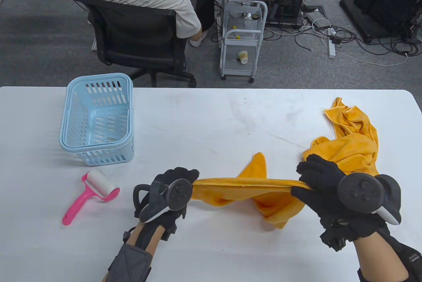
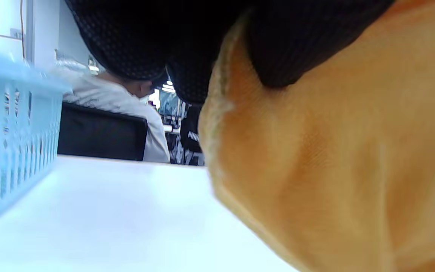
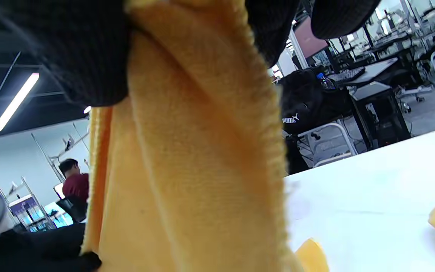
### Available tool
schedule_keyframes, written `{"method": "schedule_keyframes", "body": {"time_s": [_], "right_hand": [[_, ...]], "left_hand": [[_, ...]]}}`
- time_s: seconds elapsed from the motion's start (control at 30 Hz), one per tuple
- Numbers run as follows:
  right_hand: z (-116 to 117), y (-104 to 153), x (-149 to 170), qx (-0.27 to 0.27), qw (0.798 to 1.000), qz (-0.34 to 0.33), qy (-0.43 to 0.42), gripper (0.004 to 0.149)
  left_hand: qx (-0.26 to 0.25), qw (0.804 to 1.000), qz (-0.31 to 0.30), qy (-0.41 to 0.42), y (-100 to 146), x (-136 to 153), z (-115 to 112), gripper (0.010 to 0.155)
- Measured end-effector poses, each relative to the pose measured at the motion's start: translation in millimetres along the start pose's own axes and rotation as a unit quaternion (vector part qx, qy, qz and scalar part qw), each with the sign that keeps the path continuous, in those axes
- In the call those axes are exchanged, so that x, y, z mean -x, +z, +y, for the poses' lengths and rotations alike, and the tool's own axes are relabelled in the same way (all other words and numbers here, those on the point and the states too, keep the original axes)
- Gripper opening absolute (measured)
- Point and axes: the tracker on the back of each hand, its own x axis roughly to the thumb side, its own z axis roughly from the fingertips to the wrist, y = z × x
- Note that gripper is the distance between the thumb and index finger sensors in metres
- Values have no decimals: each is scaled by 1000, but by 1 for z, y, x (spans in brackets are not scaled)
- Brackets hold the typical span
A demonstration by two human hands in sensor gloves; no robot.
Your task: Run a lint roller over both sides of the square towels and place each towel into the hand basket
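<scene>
Both hands pinch the towel (image 1: 244, 184), left hand (image 1: 171, 189) and right hand (image 1: 321, 184) stretching its edge between their fingers; sagging cloth could snag the heap (image 1: 354, 137) beyond the right fingers.

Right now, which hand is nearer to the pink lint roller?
Left. The left hand sits just right of the lint roller; the right hand is across the stretched towel, much farther right.

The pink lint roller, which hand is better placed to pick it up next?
Left, probably. The lint roller lies just beyond the left hand; the right hand is far across, both gripping the orange towel.
</scene>
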Motion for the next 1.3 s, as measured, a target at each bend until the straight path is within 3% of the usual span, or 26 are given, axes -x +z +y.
{"method": "schedule_keyframes", "body": {"time_s": [0.1,0.17,0.3,0.47,0.57,0.73,0.83,0.9,1.0,1.03,1.13,1.23,1.3], "right_hand": [[-17,7,15,-2,999,-4,-45,45],[-27,9,20,-46,996,-18,-80,45],[-56,10,20,-71,991,-47,-106,46],[-80,-13,21,-50,990,-30,-126,46],[-78,-40,29,-45,989,-1,-140,47],[-44,-105,52,-65,983,90,-143,50],[-31,-132,56,-22,983,139,-119,54],[-33,-142,50,38,982,146,-115,55],[-52,-147,32,115,983,114,-92,51],[-64,-143,24,157,980,90,-77,50],[-82,-127,10,218,973,23,-79,47],[-76,-102,2,231,970,-59,-46,43],[-55,-85,5,216,973,-79,22,42]], "left_hand": [[-93,995,-9,-42,18,0,57,39],[-130,991,-26,-10,29,-4,96,39],[-190,980,-62,-9,48,-13,163,39],[-210,975,-72,-21,42,-10,211,41],[-192,980,-56,-17,16,3,214,41],[-152,988,0,-30,-42,32,184,40],[-151,987,32,-51,-68,43,170,39],[-173,982,43,-68,-75,44,173,38],[-246,964,36,-99,-66,36,194,37],[-278,954,28,-110,-56,31,205,37],[-327,936,-13,-129,-25,23,219,37],[-336,933,-56,-118,5,22,202,36],[-274,950,-77,-132,21,25,171,36]]}}
